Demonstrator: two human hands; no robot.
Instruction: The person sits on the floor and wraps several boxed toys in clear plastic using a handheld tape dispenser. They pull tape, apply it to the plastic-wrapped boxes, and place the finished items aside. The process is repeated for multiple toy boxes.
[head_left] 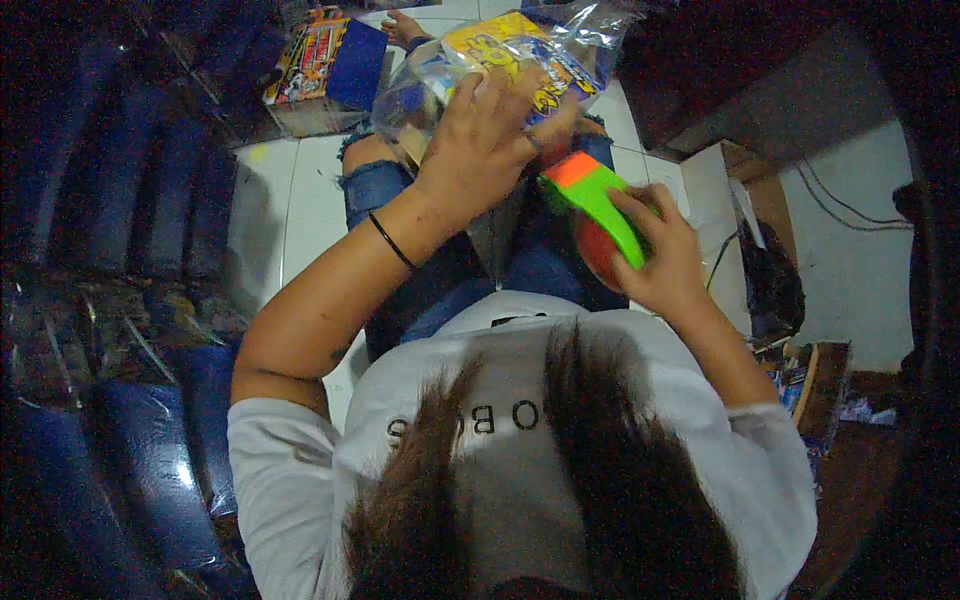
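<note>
A package wrapped in clear plastic [590,35], with a yellow and blue printed box [490,38] inside, rests over my knees. My left hand [490,135] lies across its near side, fingers stretched out and slightly blurred. In my right hand [660,250] is a bright green tape dispenser [608,195] with an orange front end, tilted toward the package. A reddish tape roll [597,250] shows under its green frame. The dispenser's orange end is close to my left fingertips; whether tape stretches between them I cannot tell.
Another printed box with a blue side [355,65] stands on the tiled floor at the far left. A person's hand [403,28] shows beyond it. Several dark blue wrapped packages [150,470] line the left side. A cardboard box [715,180] and cables [850,210] are at the right.
</note>
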